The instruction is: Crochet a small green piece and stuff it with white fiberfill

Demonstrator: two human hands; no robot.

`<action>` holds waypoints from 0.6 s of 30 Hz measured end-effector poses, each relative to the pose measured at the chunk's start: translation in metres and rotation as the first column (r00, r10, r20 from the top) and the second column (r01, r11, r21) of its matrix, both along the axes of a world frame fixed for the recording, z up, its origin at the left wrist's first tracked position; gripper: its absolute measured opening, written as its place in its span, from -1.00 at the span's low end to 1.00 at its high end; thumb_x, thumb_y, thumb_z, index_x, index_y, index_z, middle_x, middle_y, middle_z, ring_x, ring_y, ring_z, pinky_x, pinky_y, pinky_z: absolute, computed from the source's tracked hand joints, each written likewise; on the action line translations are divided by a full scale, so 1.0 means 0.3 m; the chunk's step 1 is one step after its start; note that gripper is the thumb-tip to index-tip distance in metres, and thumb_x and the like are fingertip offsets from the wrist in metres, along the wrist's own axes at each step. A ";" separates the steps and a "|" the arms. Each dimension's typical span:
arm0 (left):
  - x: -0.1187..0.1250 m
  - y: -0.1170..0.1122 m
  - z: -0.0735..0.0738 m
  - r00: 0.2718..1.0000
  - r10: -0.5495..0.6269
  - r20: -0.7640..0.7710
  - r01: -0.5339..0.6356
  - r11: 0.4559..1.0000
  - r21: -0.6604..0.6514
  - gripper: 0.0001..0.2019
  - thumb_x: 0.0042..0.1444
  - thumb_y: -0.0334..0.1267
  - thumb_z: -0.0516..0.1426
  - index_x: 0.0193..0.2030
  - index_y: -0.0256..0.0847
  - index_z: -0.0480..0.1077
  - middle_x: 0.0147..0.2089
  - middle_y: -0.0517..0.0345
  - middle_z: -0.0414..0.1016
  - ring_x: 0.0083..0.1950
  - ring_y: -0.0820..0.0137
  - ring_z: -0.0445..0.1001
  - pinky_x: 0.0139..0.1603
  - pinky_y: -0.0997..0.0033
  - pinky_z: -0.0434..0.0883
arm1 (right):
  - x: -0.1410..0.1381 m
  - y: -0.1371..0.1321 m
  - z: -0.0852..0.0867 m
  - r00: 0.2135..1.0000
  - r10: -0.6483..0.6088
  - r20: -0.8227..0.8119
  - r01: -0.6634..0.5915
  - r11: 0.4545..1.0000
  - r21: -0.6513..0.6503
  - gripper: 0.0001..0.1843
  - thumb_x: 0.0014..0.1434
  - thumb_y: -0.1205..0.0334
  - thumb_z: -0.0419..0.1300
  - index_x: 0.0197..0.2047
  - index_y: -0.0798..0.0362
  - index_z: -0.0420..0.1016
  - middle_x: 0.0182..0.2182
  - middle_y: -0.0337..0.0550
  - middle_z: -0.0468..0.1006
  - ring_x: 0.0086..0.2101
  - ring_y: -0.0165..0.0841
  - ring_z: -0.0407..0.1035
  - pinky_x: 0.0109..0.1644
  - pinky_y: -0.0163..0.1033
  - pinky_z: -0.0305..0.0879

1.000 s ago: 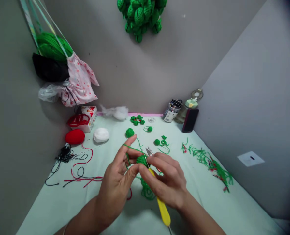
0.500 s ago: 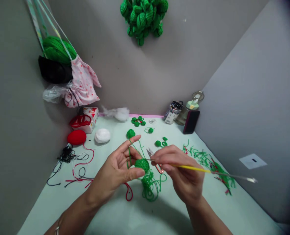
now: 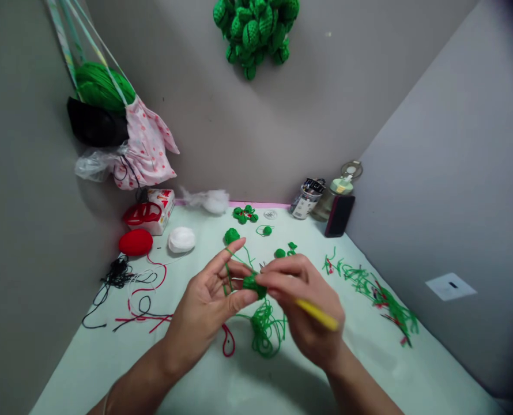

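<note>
My left hand (image 3: 208, 300) pinches a small green crocheted piece (image 3: 253, 283) between thumb and fingers, with green yarn looped over its raised forefinger. My right hand (image 3: 302, 305) grips a yellow-handled crochet hook (image 3: 316, 314), its tip at the green piece. Below the hands a loose tangle of green yarn (image 3: 265, 331) lies on the pale green table (image 3: 196, 380). The two hands nearly touch above the middle of the table.
Small green crocheted balls (image 3: 244, 214) lie behind the hands, with a red ball (image 3: 134, 242) and a white one (image 3: 181, 238) at the left. Red, black and white threads (image 3: 131, 294) lie left; green yarn scraps (image 3: 377, 294) right. A jar (image 3: 306, 199) and a phone (image 3: 338, 215) stand at the back. Grey walls enclose the table.
My right hand swung the hook's handle out to the right, then brought it back down and closed in on the green piece. My left hand stayed put.
</note>
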State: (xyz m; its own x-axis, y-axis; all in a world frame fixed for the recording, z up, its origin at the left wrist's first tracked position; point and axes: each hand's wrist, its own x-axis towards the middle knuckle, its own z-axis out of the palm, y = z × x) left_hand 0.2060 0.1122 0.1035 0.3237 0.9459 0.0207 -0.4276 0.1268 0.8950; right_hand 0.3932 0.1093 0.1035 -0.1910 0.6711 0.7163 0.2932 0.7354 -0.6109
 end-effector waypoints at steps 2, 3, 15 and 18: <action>0.015 -0.007 -0.005 0.999 -0.014 0.053 0.017 0.999 -0.047 -0.34 0.14 -0.20 0.44 0.39 0.02 0.43 -0.05 0.15 0.54 0.04 0.31 0.52 0.15 0.31 0.47 | -0.008 -0.013 -0.026 0.987 -0.111 0.115 0.084 0.972 0.218 -0.52 0.32 0.42 0.31 0.21 -0.25 0.63 -0.07 -0.06 0.67 -0.09 -0.17 0.59 -0.05 -0.07 0.57; 0.018 -0.009 -0.008 0.996 -0.033 0.078 0.039 0.997 -0.066 -0.35 0.15 -0.18 0.44 0.37 0.02 0.45 -0.03 0.14 0.55 0.05 0.31 0.52 0.16 0.32 0.45 | -0.012 -0.016 -0.032 0.984 -0.134 0.121 0.098 0.961 0.260 -0.47 0.31 0.45 0.31 0.25 -0.24 0.61 -0.05 -0.05 0.67 -0.07 -0.17 0.58 -0.03 -0.07 0.56; -0.027 0.017 0.008 0.964 -0.113 0.241 0.149 0.979 -0.137 -0.48 0.09 -0.21 0.47 0.22 -0.06 0.61 -0.08 0.13 0.56 -0.07 0.48 0.47 0.02 0.59 0.36 | 0.026 0.010 0.030 0.944 0.124 -0.305 -0.164 0.980 -0.111 -0.76 0.45 0.33 0.22 0.00 -0.11 0.72 -0.24 -0.16 0.69 -0.25 -0.33 0.54 -0.17 -0.20 0.51; -0.037 0.023 0.012 0.965 -0.145 0.219 0.172 0.979 -0.110 -0.51 0.12 -0.21 0.46 0.21 -0.08 0.62 -0.08 0.10 0.55 -0.08 0.46 0.46 -0.01 0.57 0.37 | 0.038 0.020 0.036 0.903 0.135 -0.408 -0.233 0.951 -0.203 -0.80 0.45 0.25 0.24 -0.06 -0.08 0.74 -0.31 -0.15 0.67 -0.33 -0.34 0.52 -0.24 -0.21 0.49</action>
State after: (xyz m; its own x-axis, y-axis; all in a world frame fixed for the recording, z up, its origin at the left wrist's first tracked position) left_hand 0.1949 0.1192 0.1070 0.4706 0.8822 -0.0130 -0.5683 0.3143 0.7604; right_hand 0.4045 0.1152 0.1142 -0.0706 0.8118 0.5796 -0.1270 0.5690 -0.8124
